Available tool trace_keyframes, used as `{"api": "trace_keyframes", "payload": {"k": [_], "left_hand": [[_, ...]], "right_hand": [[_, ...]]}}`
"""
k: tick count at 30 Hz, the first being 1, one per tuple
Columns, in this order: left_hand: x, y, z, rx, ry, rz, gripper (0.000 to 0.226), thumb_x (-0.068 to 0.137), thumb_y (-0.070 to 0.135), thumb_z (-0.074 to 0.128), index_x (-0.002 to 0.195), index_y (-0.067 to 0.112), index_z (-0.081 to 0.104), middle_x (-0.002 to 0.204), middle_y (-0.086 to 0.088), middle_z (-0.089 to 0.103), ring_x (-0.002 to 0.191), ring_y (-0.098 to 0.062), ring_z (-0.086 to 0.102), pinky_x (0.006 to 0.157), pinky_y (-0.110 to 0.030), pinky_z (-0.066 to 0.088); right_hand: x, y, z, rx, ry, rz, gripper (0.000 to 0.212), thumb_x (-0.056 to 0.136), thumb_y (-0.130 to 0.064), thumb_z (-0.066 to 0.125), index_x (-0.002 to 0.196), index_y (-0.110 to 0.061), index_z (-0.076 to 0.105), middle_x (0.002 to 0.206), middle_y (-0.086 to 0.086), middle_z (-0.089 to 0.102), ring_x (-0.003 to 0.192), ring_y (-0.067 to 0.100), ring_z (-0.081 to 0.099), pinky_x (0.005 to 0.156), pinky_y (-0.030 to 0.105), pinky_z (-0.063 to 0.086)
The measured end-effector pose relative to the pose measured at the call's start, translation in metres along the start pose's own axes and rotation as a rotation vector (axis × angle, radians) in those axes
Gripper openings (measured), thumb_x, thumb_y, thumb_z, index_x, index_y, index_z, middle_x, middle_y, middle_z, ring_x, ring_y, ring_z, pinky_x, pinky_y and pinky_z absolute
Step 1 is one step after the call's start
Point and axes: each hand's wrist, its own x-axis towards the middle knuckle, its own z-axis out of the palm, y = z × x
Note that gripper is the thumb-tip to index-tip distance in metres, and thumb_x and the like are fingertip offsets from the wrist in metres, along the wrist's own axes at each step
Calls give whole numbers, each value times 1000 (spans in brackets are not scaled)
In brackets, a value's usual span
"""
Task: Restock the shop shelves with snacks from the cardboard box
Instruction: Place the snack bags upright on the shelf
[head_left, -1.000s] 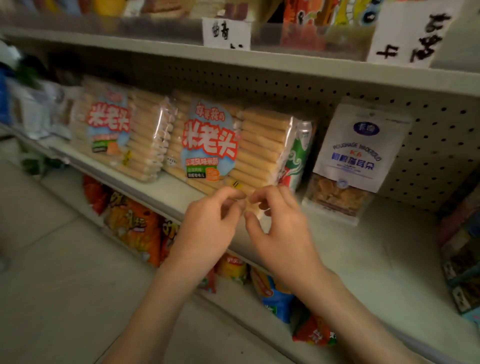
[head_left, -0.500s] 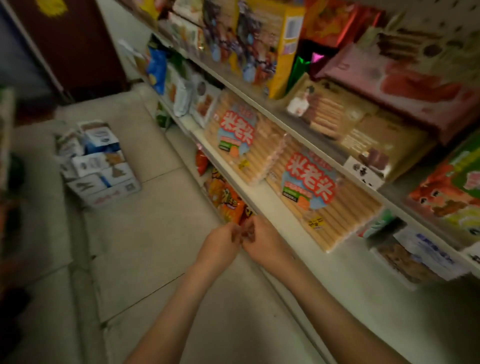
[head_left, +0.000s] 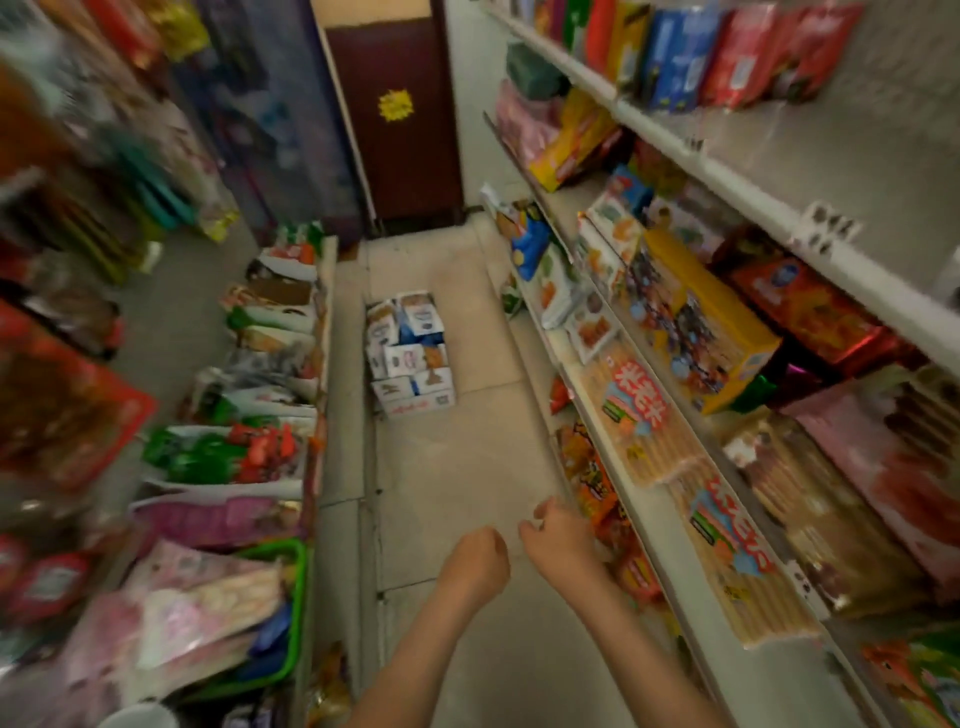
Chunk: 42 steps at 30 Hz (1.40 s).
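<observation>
Several snack packs (head_left: 414, 358) in cardboard box (head_left: 422, 404)

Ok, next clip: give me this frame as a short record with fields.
setting: shop aisle
box: open cardboard box of white snack packets, on floor ahead, beyond both hands
left hand: fingers curled, nothing seen in grip
right hand: fingers curled, nothing seen in grip
nearest stock: clear packs of pale biscuit sticks on right shelf

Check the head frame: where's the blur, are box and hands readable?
Head view: heavy motion smear on left shelves; box, left hand and right hand soft but readable; right shelves sharper, softening toward the frame edge; light dim.
</observation>
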Motion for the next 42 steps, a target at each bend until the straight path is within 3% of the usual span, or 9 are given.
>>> {"api": "trace_keyframes", "payload": {"k": [6, 9, 13, 21, 26, 29, 33, 36, 42], "left_hand": [[-23, -9, -107, 11, -8, -107, 35, 96, 18, 37, 113, -2, 61, 120, -21, 62, 113, -33, 58, 87, -32, 46], [-11, -6, -155, -11, 4, -122, 34, 97, 18, 39, 113, 1, 62, 121, -18, 62, 112, -31, 58, 87, -30, 45], [33, 7, -194, -80, 43, -114, 31, 97, 14, 39, 110, -1, 63, 115, -16, 64, 106, -28, 59, 76, -26, 41], [176, 13, -260, -128, 35, -146, 30, 96, 17, 39, 82, 4, 62, 96, -15, 63, 85, -24, 56, 75, -29, 45], [276, -2, -302, -197, 57, -249, 29, 96, 19, 42, 104, 1, 63, 109, -15, 64, 100, -27, 60, 80, -29, 46], [328, -18, -323, -240, 70, -316, 29, 97, 20, 42, 107, 4, 63, 108, -10, 64, 97, -24, 60, 82, -28, 47], [387, -41, -347, -298, 80, -405, 31, 97, 21, 40, 102, 3, 65, 102, -13, 66, 93, -25, 62, 83, -31, 49], [446, -62, -355, -355, 59, -446, 29, 98, 20, 40, 95, 5, 64, 97, -13, 66, 82, -21, 58, 74, -28, 45], [559, -95, -344, -439, -5, -544, 29, 98, 20, 37, 105, 5, 61, 98, -10, 62, 86, -21, 57, 71, -30, 45]], "right_hand": [[-14, -101, -17, -113, -226, -103, 36, 90, -24, 54, 117, -2, 55, 121, 16, 59, 113, 28, 55, 84, 27, 44], [-2, -140, -27, -119, -267, -124, 34, 89, -23, 53, 115, -1, 57, 121, 17, 60, 113, 29, 56, 85, 29, 44], [41, -177, -44, -123, -258, -144, 34, 90, -23, 50, 116, -1, 57, 121, 16, 60, 112, 29, 56, 86, 29, 44], [199, -241, -57, -125, -270, -160, 28, 91, -15, 49, 112, -1, 59, 114, 14, 62, 104, 26, 57, 85, 31, 46], [313, -289, -49, -157, -357, -191, 24, 91, -14, 47, 111, -5, 58, 115, 12, 61, 100, 25, 56, 73, 22, 35], [376, -319, -42, -210, -415, -208, 23, 92, -15, 47, 110, -5, 58, 115, 13, 61, 104, 27, 56, 74, 23, 35], [447, -349, -32, -182, -452, -175, 21, 94, -15, 45, 108, -5, 58, 114, 12, 61, 91, 20, 52, 72, 25, 36], [507, -361, -16, -187, -461, -153, 24, 95, -15, 45, 114, -8, 58, 115, 9, 61, 102, 23, 55, 76, 24, 36], [616, -354, 17, -202, -406, -35, 27, 97, -12, 42, 117, -3, 56, 120, 15, 60, 107, 27, 56, 83, 26, 41]]}}
